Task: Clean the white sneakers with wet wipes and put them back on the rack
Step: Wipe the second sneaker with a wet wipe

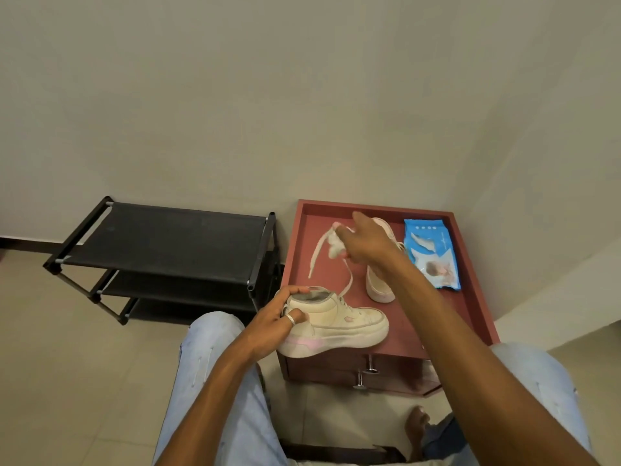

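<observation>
Pale wall is backing a black rack [161,243] at left; left grip [275,321] is curling round a sneaker [339,327] by its heel, overhanging the red worktop [302,250] edge, where it could slip off; right grip [369,243] is pinching a crumpled wipe [336,242].

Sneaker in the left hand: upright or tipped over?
Upright: the sneaker's sole faces down, toe pointing right, left hand holding its heel.

The rack [168,240] stands left of the table [331,274], which bears the far sneaker [379,290], the wipes pack [430,250] right of it
</observation>
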Action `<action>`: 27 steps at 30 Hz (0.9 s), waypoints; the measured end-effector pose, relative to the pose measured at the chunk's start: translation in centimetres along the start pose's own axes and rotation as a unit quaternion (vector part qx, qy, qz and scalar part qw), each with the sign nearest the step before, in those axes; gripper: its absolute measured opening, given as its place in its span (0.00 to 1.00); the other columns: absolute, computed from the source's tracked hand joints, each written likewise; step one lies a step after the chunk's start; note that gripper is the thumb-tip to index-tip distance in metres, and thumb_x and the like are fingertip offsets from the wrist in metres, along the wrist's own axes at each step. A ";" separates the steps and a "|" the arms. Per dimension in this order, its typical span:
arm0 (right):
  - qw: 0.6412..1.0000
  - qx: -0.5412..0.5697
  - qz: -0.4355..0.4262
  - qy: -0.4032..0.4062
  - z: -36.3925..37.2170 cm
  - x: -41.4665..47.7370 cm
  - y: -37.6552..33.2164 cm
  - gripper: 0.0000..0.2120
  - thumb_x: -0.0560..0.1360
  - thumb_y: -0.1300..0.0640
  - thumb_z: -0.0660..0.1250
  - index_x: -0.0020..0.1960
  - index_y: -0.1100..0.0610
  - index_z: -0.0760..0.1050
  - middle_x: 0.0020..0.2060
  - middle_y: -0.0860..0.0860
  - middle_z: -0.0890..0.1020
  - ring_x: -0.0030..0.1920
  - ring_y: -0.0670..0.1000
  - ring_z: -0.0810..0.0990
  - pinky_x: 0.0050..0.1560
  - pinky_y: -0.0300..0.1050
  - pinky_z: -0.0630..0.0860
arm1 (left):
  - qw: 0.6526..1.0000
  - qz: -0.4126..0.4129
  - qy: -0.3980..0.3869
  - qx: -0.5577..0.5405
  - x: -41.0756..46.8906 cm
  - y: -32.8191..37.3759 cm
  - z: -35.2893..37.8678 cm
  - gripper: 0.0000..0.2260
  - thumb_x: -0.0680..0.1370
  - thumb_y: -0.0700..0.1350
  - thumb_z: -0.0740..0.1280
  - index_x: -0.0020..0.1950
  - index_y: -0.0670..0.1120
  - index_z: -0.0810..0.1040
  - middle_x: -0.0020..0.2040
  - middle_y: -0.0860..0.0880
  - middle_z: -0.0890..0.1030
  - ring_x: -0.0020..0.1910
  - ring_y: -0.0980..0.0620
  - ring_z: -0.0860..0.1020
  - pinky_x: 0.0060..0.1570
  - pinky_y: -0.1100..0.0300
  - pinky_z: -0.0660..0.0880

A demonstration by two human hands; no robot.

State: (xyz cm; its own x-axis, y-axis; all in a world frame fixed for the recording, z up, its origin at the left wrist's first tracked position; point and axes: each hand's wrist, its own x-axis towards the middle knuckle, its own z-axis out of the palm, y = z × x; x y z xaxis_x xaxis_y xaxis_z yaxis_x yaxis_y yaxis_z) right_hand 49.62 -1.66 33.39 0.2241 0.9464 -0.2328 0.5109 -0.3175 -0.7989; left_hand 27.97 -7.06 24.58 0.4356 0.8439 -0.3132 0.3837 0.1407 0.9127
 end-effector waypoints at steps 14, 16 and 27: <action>0.956 0.252 0.153 -0.005 -0.3 -7.8 6.3 0.10 0.81 0.54 0.62 0.55 0.58 0.79 0.40 0.55 0.84 0.36 0.48 0.77 0.32 0.41 0.72 | 1.000 0.003 -0.013 0.018 0.2 -0.1 0.4 0.21 0.71 0.69 0.69 0.62 0.69 0.71 0.66 0.57 0.76 0.61 0.56 0.79 0.62 0.51 0.79; 0.891 0.401 0.213 -0.022 -0.1 -9.7 7.2 0.08 0.80 0.59 0.65 0.57 0.59 0.78 0.45 0.57 0.84 0.39 0.49 0.80 0.30 0.40 0.73 | 0.999 -0.010 -0.005 -0.040 0.2 0.1 0.8 0.16 0.75 0.65 0.70 0.61 0.67 0.74 0.65 0.54 0.78 0.62 0.53 0.79 0.63 0.49 0.79; 0.981 0.146 0.004 0.127 2.6 -11.5 7.5 0.13 0.78 0.64 0.62 0.56 0.53 0.81 0.49 0.48 0.85 0.52 0.48 0.83 0.54 0.47 0.80 | 0.949 -0.189 0.023 -0.253 -0.2 2.2 1.4 0.31 0.77 0.76 0.48 0.53 0.62 0.86 0.54 0.51 0.88 0.56 0.47 0.85 0.56 0.41 0.81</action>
State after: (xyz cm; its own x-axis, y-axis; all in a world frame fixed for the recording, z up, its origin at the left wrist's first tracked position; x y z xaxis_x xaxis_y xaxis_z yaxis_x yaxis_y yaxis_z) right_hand 48.71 -14.78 28.63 0.4446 0.8872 -0.1234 0.2577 -0.2586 -0.9310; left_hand 29.85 -7.61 26.29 0.3049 0.7036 -0.6419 0.0607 0.6583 0.7503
